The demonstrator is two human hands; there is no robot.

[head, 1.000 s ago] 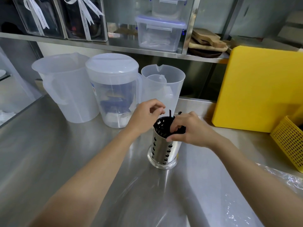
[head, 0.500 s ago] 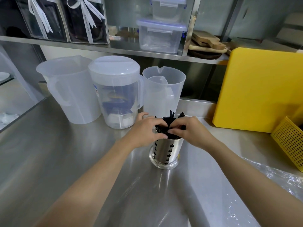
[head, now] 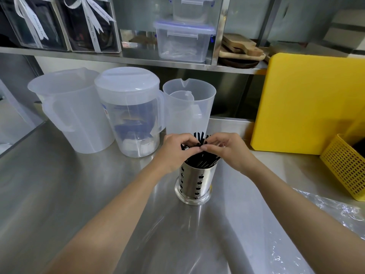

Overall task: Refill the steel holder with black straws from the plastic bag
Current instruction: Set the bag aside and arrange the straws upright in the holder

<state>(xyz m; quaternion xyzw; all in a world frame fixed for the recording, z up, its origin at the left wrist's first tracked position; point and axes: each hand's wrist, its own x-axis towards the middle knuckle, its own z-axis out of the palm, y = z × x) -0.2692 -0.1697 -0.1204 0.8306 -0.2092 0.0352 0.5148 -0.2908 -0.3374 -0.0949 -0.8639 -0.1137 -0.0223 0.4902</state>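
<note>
On the steel desk, our perforated steel holder stands upright; our left hand and right hand, apart a second ago, now pinch together on the black straws, gathering them inside.

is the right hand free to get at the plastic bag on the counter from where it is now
Probably not at once: the right hand is pinching black straws over the steel holder. The plastic bag lies open beside that forearm, nothing between.
</note>
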